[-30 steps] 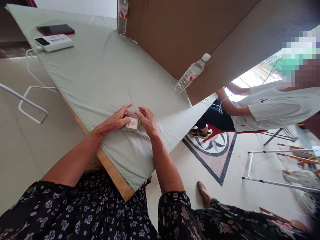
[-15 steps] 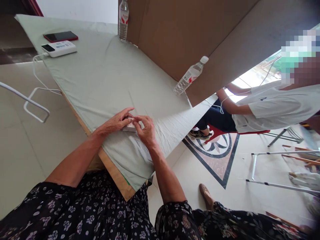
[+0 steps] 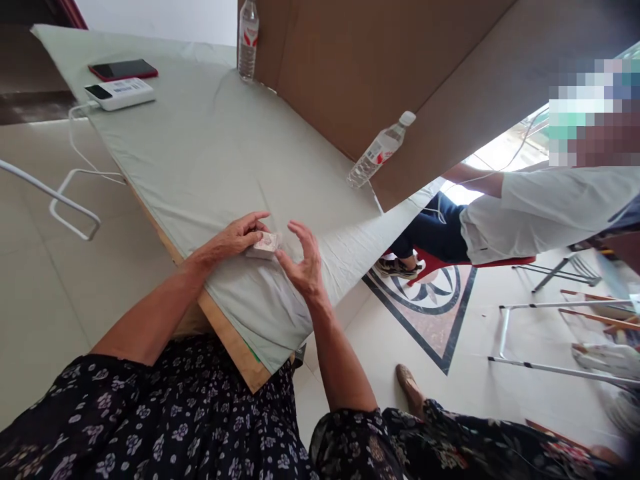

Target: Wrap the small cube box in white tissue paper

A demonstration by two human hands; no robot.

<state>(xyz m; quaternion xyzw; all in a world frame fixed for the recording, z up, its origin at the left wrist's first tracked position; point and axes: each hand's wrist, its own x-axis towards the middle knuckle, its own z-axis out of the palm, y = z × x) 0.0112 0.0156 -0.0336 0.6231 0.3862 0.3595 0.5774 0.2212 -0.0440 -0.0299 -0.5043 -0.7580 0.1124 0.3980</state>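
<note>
Near the table's front edge, on the pale green cloth (image 3: 210, 153): a small pack (image 3: 264, 245), white with a reddish print, lying flat. Held at its left side by the left hand (image 3: 233, 240), fingers curled over the top, thumb tucked against the near edge, wrist down on the cloth. Just to the right of the pack, the right hand (image 3: 303, 263), propped up from the wrist, fingers spread wide and gripping nothing (contact with the pack: impossible to tell from this angle).

At the far left corner of the cloth, a white power bank (image 3: 120, 93), and just behind it a red phone (image 3: 123, 69), screen up. Along the back of the table, a brown cardboard wall (image 3: 350, 67). At its left end, a water bottle (image 3: 248, 40) standing upright; further right, close against the board, a second bottle (image 3: 380, 150) with a white cap.

Past the table's right end, another person (image 3: 540, 210) in a white shirt and dark trousers, seated on a red chair (image 3: 440, 263). Below, pale floor tiles with a dark patterned medallion (image 3: 430, 313). Lowest in view, the dark floral dress (image 3: 175, 413) of the wearer.
</note>
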